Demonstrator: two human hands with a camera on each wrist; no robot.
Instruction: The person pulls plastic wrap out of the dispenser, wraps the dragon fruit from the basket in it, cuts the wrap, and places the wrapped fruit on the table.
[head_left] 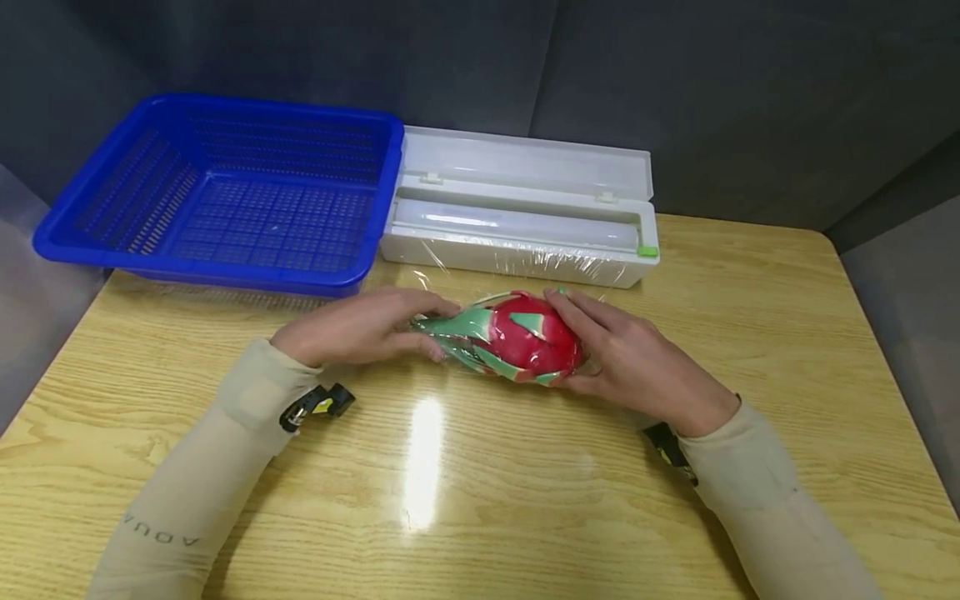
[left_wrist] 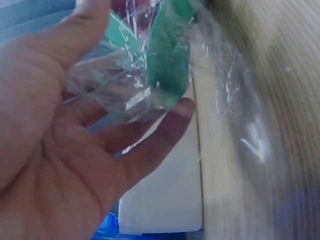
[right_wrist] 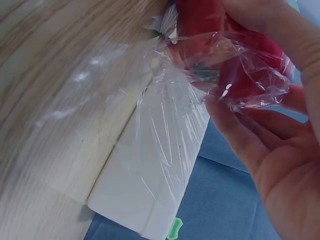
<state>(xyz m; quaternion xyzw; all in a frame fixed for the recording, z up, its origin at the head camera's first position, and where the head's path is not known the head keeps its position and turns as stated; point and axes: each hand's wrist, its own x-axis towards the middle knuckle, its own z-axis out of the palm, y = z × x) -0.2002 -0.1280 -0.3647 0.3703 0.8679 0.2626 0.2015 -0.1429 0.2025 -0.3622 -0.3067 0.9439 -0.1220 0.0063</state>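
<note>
A red dragon fruit with green scales lies sideways between the hands, with clear cling film around it. My left hand holds the green leafy end through the film, thumb on one side and fingers on the other. At the round red end, my right hand grips the fruit, with its thumb and fingers on opposite sides. Loose film bunches beyond both ends in the wrist views. Behind the fruit, more film stretches over the front of a white dispenser box.
The box's lid stands open, showing the film roll inside. A small green piece sits at its right end. Left of it is a blue plastic basket. All stand on a wooden table before a dark curtain.
</note>
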